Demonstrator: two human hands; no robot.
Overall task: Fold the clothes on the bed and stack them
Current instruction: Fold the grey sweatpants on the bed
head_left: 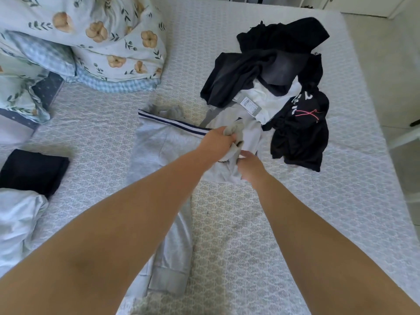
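1. Left hand (218, 142): at frame centre, fingers clenched around a bunch of light grey cloth at the waist end of the grey trousers (159, 155).
2. Right hand (250, 164): just beside the left hand, at its 4 o'clock, fingers curled into the same bunched grey cloth and gripping it. The exact finger placement is hidden by the folds.
3. Grey trousers: lying on the bed (272, 223), one leg running from the hands toward 7 o'clock and ending in a ribbed cuff near the bottom edge. A navy and white striped band (172, 122) runs along the top edge, from 10 o'clock of the hands up to the left hand.
4. Pile of unfolded clothes (272, 64): at 1 o'clock of the hands, mostly black and dark grey, heaped loosely. A white garment (272, 98) with a paper tag (247, 103) lies in the pile. A black garment with pink and white print (302, 128) lies at 3 o'clock of the hands, touching the pile.
5. Folded dark garment (34, 171): at 9 o'clock, well apart from the hands, lying flat near the left edge of the bed.
6. Floral quilt (91, 37): bunched at 10 o'clock, in the far left corner.
7. Pale blue cloth (18, 219): at 8 o'clock, crumpled beside the folded dark garment.
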